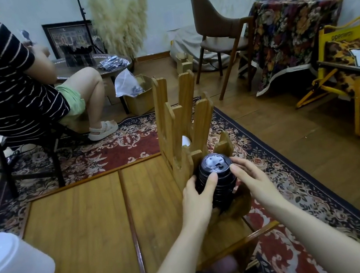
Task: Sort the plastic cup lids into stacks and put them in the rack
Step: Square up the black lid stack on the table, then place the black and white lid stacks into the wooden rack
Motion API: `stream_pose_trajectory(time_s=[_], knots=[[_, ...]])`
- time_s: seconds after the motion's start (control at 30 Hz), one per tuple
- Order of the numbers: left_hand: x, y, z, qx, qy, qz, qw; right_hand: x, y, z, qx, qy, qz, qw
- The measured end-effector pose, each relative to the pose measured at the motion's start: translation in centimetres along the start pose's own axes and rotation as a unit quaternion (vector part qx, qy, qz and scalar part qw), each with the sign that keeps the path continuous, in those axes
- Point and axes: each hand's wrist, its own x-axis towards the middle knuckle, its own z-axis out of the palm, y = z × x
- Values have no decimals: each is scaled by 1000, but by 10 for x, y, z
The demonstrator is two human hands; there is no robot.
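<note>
Both hands clasp a stack of black cup lids (216, 180): left hand (198, 197) beside it, right hand (252, 178) opposite, apparently inside the wooden rack (183, 117).

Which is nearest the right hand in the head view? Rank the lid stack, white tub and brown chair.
1. Lid stack: gripped by the right hand.
2. White tub: near left, on the table.
3. Brown chair: far back, by the wall.
</note>
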Motion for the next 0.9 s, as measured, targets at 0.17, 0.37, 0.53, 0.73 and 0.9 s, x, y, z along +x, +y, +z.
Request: stream_pose_trajectory(time_s=[0.17, 0.37, 0.53, 0.73, 0.9], knots=[[-4, 1, -5, 42, 3, 27, 999, -2, -7, -1, -30, -4, -36, 999], [-18, 4, -26, 100, 15, 103, 990, -14, -18, -4, -103, 3, -90, 991], [-32, 4, -58, 134, 40, 152, 979, -32, -38, 11, -147, -2, -140, 979], [-58, -1, -120, 202, 94, 185, 957, -53, -62, 56, -190, -42, -182, 964], [-90, -14, -189, 231, 178, 192, 937, -64, -66, 114, -192, -124, -175, 958]])
